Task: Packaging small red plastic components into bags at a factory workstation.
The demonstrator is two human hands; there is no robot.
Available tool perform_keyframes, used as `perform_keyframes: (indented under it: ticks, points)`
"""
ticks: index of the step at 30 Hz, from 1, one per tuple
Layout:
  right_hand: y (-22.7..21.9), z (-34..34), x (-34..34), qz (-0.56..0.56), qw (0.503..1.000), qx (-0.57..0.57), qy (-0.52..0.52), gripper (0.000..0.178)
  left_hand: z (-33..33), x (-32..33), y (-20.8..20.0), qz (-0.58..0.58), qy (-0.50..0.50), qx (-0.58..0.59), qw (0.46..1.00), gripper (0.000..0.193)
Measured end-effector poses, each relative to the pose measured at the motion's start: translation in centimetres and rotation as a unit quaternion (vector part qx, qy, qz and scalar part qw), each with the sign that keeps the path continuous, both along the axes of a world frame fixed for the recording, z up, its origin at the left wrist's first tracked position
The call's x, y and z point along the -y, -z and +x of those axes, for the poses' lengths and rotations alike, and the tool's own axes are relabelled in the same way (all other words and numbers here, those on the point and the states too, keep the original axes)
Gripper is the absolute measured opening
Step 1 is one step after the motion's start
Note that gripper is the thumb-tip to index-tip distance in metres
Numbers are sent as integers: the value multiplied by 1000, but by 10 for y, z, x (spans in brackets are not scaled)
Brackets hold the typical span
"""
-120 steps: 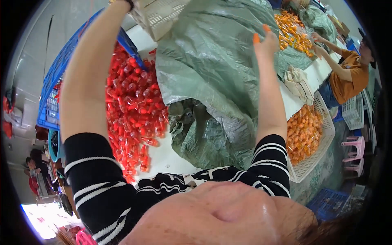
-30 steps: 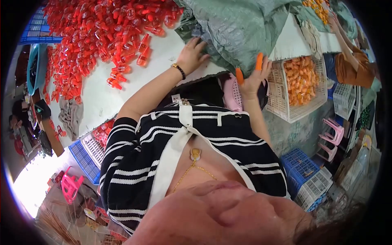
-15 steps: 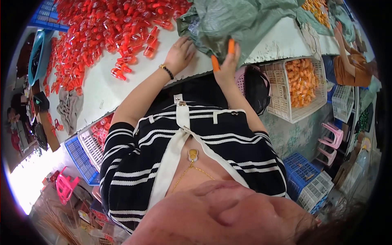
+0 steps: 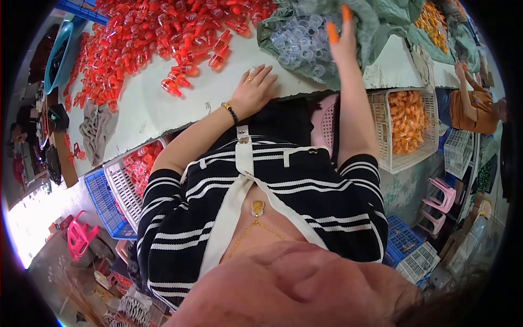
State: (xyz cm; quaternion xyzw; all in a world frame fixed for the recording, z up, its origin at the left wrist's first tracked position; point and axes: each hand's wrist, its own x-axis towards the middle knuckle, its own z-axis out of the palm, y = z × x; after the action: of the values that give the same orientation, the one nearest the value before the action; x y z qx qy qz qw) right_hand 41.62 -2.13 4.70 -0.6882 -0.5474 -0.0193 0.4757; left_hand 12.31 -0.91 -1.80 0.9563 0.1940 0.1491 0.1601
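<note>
My left hand (image 4: 256,90) lies flat on the white table (image 4: 218,92) near its front edge, fingers stretched out and holding nothing. Ahead and to the right is a green woven sack (image 4: 376,27), its mouth folded back to bare many small clear plastic cups (image 4: 305,46). At the right side of these cups, my right hand (image 4: 343,46) reaches over the sack with fingers apart, two of them wearing orange finger covers. Whether it touches the sack cloth is hard to tell. A large heap of red, clear-bodied plastic pieces (image 4: 158,41) spreads left of the sack.
Under the table edge stand a white crate (image 4: 384,141) with a bag of orange pieces and another white crate (image 4: 117,182) with red pieces. A grey cloth (image 4: 97,136) hangs at the left edge. Another person's arm (image 4: 466,92) is at the far right.
The sack's mouth has been folded back, uncovering the clear cups. My right hand has moved forward and right; my left hand has come slightly right and lower on the table.
</note>
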Motion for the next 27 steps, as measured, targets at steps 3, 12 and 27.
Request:
perform_keyframes:
  ticks: [3,12,27]
  points:
    - [27,51,-7,26,992,-110,57,60,32,-12,-6,22,-1,-6,1000,65]
    - [75,57,-2,99,965,-217,112,59,66,-99,6,-61,-159,-52,984,76]
    - [46,-82,55,31,995,85,29,54,-38,-25,-2,-29,-120,-26,992,64]
